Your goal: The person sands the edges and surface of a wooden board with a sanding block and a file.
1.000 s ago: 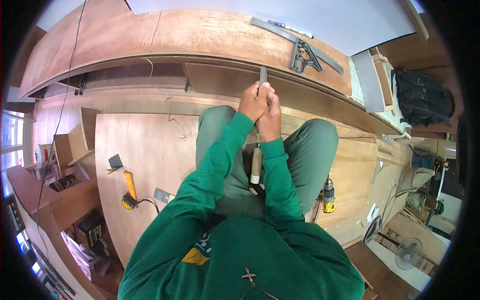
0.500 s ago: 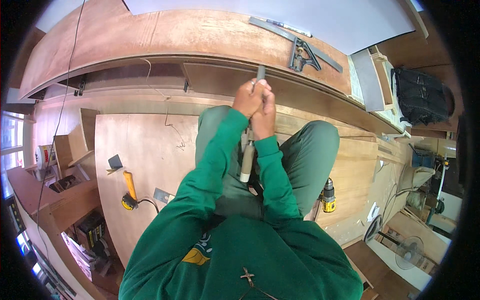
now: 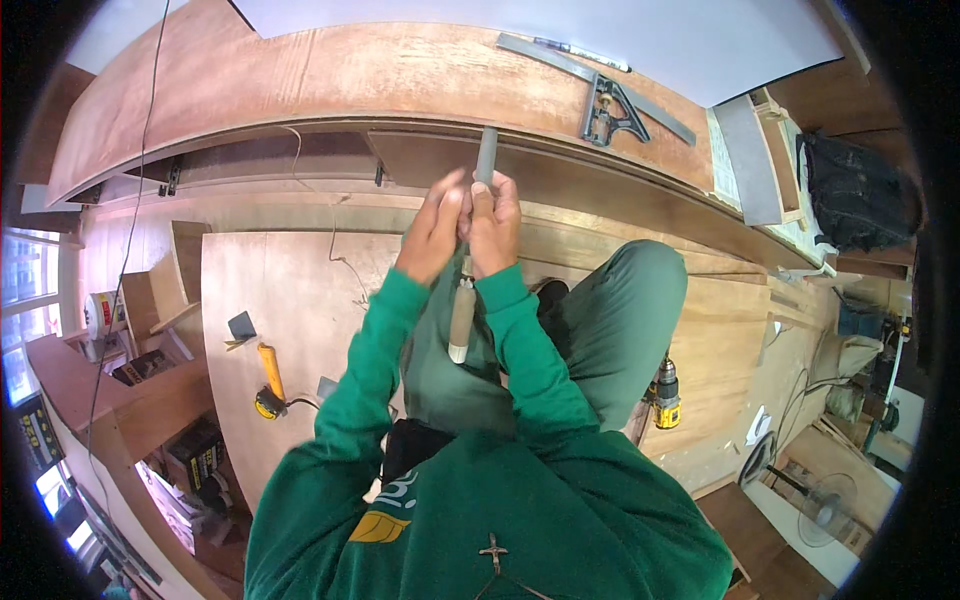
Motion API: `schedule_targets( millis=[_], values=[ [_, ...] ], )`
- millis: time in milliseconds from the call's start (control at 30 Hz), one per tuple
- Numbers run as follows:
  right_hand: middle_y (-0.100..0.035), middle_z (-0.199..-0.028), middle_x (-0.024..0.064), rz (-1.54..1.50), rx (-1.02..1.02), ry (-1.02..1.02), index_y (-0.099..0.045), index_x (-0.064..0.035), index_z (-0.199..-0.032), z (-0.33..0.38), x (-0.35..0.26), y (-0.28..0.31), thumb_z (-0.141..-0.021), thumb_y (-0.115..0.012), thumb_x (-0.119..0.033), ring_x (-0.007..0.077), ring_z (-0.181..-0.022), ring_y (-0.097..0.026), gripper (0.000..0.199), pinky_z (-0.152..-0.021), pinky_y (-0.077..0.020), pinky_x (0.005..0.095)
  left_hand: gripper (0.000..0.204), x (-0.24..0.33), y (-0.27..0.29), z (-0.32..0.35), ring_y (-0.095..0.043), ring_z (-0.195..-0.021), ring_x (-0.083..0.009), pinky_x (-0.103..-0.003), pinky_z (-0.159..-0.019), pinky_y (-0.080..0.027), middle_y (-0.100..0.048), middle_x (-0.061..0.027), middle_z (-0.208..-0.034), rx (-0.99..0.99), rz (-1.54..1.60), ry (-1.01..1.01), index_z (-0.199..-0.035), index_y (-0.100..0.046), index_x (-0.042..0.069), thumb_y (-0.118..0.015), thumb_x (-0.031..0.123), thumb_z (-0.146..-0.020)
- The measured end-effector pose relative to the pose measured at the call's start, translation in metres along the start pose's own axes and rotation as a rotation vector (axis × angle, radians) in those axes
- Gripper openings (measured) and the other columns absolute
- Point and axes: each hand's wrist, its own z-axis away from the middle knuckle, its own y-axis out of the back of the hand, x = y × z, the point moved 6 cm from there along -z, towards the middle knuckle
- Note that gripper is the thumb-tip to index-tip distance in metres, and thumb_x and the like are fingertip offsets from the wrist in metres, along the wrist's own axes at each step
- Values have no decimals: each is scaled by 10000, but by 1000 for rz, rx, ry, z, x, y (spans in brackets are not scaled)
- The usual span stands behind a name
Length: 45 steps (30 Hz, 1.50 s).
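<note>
A long rod-shaped tool (image 3: 487, 155) stands out in front of me; its far end is a plain grey bar, and its near end a tan handle (image 3: 462, 318) with a white tip. The bar's far tip overlaps the edge of the wooden bench in view; whether they touch I cannot tell. My right hand (image 3: 492, 225) is closed around the tool's middle, thumb along the grey bar. Close against it on the left, my left hand (image 3: 436, 225) has its fingers bent in at the tool, their tips slightly blurred. Both hands cover the middle of the tool.
On the wooden bench (image 3: 380, 70) lie a combination square (image 3: 612, 112) and a marker (image 3: 580, 52). A yellow-handled tool (image 3: 270, 370) lies on the panel to my left. A yellow drill (image 3: 666, 395) stands by my right knee. A black bag (image 3: 850, 190) sits far right.
Both hands and the tool have shifted left in the view, and more of the grey bar shows. My left hand has come partly away from my right, where they were clasped together.
</note>
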Motion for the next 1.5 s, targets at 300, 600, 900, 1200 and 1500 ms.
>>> schedule_targets(
  millis=[300,600,900,1200,1500],
  values=[
    [-647,-822,102,-110,-104,-198,-476,-60,-1220,3,-14,7,-1053,-530,-211,170,-654,-644,231,-556,-516,294,252,-11,-34,93,-576,-729,-114,-266,-616,-496,-588,-65,-890,-149,127,226,-1253,-449,0,-434,198,-1098],
    [-547,-733,44,-284,-37,-151,-540,-82,-1133,-8,-5,-2,-1090,-452,-348,140,-563,-492,284,-510,-435,297,266,6,7,76,-606,-603,-280,-394,-559,-484,-597,-140,-741,-108,-429,85,-1179,-530,42,-440,276,-1092],
    [-406,-672,-9,-439,79,-121,-471,-107,-1000,-16,16,-37,-1099,-389,-381,88,-494,-350,303,-417,-314,249,276,-4,44,41,-614,-839,-534,-558,-673,-466,-642,-302,-847,-51,-751,48,-1105,-567,38,-460,291,-1070],
    [-399,-670,-15,-418,51,-142,-446,-122,-990,-9,27,-54,-1097,-388,-378,85,-476,-338,283,-411,-308,258,256,-7,59,57,-625,-811,-524,-558,-664,-477,-647,-288,-819,12,-772,27,-1068,-546,41,-468,284,-1073],
    [-414,-677,-21,-355,32,-162,-438,-136,-980,-7,33,-64,-1090,-401,-405,76,-492,-367,293,-404,-295,255,321,-22,65,73,-621,-751,-538,-607,-634,-467,-645,-318,-778,76,-724,17,-1123,-551,36,-495,345,-1055]
  ],
)
